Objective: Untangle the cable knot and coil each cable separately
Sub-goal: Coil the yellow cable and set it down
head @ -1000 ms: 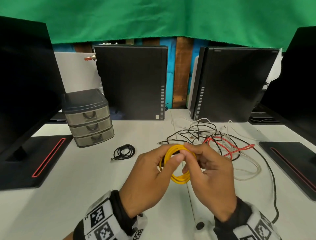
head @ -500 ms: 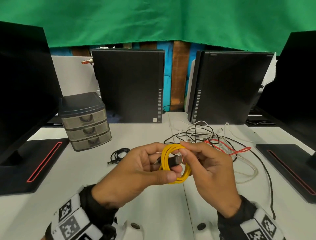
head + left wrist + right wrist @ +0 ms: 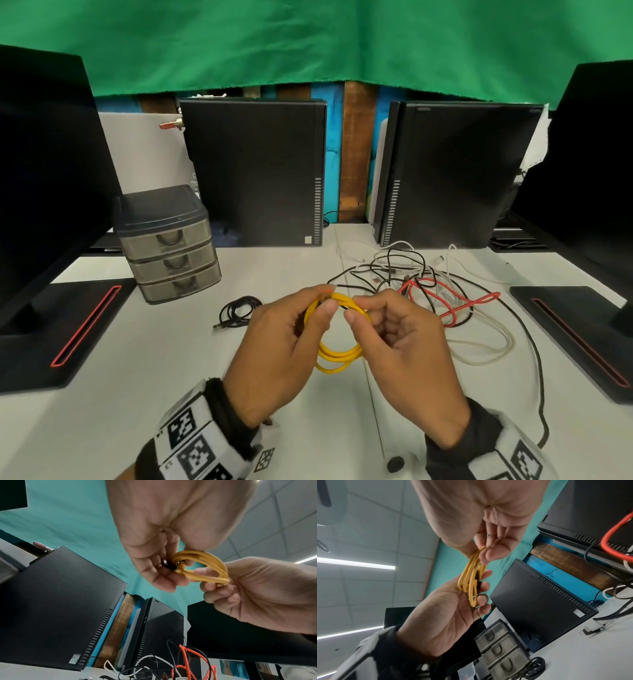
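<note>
Yellow cable coil in both hands

Your left hand [image 3: 274,346] and right hand [image 3: 407,349] each pinch the yellow cable coil [image 3: 337,356], held above the table [image 3: 102,428]. Behind it, the cable tangle [image 3: 428,291] lies on the table; a coiled black cable [image 3: 238,310] sits apart, left.

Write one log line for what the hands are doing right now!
left hand: holds yellow cable coil | right hand: pinches same coil | black coil: on table | tangle: still knotted

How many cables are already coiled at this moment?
2. The yellow cable coil is held between the left hand and right hand; the black cable coil lies on the table beside the drawer unit.
</note>
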A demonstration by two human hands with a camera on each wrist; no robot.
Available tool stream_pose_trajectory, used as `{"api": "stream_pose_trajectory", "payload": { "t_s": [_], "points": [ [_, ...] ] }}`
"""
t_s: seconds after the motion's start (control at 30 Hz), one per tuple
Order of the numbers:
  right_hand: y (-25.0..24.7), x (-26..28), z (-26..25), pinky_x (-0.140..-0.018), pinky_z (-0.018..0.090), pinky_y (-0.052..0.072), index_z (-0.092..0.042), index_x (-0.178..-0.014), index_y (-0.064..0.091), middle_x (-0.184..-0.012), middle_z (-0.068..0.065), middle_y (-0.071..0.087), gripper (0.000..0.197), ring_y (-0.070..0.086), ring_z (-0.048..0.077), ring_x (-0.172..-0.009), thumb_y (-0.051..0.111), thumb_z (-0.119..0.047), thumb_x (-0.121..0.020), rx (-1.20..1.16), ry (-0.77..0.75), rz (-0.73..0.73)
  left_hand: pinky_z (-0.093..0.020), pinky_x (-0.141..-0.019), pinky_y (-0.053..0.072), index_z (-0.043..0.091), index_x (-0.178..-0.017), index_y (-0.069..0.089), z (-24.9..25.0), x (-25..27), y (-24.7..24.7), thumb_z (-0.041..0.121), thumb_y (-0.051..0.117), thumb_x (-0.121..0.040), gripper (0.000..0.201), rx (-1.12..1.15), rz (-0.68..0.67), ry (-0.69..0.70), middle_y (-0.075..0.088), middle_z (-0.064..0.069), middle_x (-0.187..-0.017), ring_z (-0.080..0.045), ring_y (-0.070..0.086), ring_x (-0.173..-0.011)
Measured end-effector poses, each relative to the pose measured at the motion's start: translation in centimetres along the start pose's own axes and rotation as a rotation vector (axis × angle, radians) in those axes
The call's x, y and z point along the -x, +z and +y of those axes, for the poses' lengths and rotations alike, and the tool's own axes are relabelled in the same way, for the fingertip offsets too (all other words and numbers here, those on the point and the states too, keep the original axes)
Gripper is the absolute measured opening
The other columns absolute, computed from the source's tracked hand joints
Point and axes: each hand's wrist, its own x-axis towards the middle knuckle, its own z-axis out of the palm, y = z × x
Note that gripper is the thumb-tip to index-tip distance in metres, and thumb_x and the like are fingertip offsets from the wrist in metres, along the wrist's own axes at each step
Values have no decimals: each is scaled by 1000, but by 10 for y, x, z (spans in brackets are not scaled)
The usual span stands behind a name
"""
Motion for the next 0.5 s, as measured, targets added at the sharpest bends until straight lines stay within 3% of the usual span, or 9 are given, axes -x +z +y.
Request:
{"api": "stream_pose_trajectory", "payload": {
  "t_s": [0.07, 0.2, 0.3, 0.4, 0.5],
  "points": [
    [1, 1, -3, -57, 44, 52, -32, -91, 70, -66, 5, 64, 15, 56, 31, -61, 72, -18, -89, -12, 21, -8, -11, -62, 43, 38, -110, 66, 1, -1, -2, 40, 50, -98, 20, -21, 11, 5, 64, 13, -72, -8, 63, -68],
    [-2, 1, -13, -55, 36, 53, -33, -91, 71, -69, 5, 66, 18, 60, 30, -61, 73, -16, -87, -72, 73, -48, -14, -57, 44, 39, -109, 65, 2, 0, -4, 41, 47, -99, 21, 17, 33, 16, 60, 6, -62, -11, 59, -57],
    [-1, 2, -19, -55, 28, 54, -31, -107, 71, -75, 4, 68, 26, 66, 19, -62, 71, -15, -88, -143, 125, -106, -21, -51, 45, 38, -103, 67, 8, -2, -9, 43, 48, -101, 20, 74, 84, -9, 57, -3, -58, -11, 53, -50],
    [3, 5, -20, -57, 26, 53, -37, -123, 64, -79, -1, 65, 35, 66, 17, -65, 64, -30, -89, -126, 134, -136, -25, -53, 49, 38, -103, 68, 11, -3, -12, 43, 50, -99, 19, 98, 56, -25, 59, 0, -58, -11, 56, -52],
    [3, 9, -21, -61, 27, 51, -45, -134, 54, -92, -9, 63, 53, 63, 16, -81, 73, -49, -85, 41, 98, -193, -28, -53, 50, 34, -102, 68, 10, -3, -12, 43, 51, -99, 20, 111, 32, -43, 61, 1, -58, -11, 58, -52]
  ]
}}
